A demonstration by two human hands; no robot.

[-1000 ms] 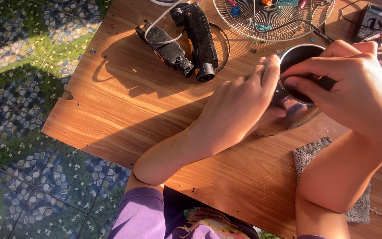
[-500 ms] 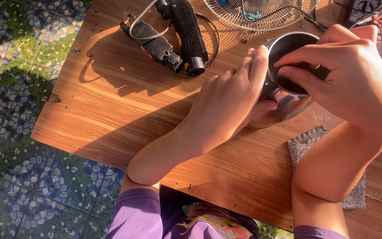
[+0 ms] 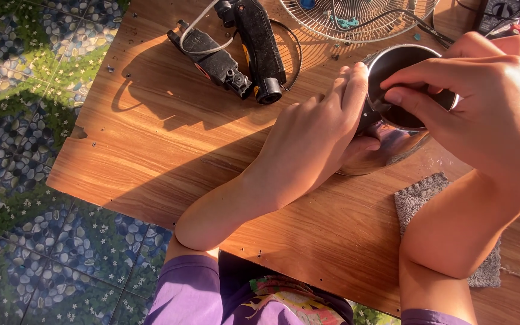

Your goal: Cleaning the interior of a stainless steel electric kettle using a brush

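A shiny round metal pot (image 3: pixel 392 141) stands on the wooden board (image 3: pixel 170 150) at the right. My left hand (image 3: pixel 317 141) wraps around the pot's left side, fingers on its rim and thumb against its wall. My right hand (image 3: pixel 482 114) hovers over the pot's dark opening, thumb and fingers pinched at the rim on something too small to make out. The lower part of the pot is hidden behind my left hand.
A black power tool (image 3: pixel 257 42) with a cord lies at the board's far edge beside a smaller black part (image 3: pixel 212 57). A wire fan grille (image 3: pixel 356 18) lies behind the pot. A grey cloth (image 3: pixel 416 198) lies under my right forearm. Patterned tile floor (image 3: pixel 25 120) lies left.
The view has shifted slightly, so the board sits lower and further right. Both hands stay on the pot, and the right fingers have moved a little along the rim.
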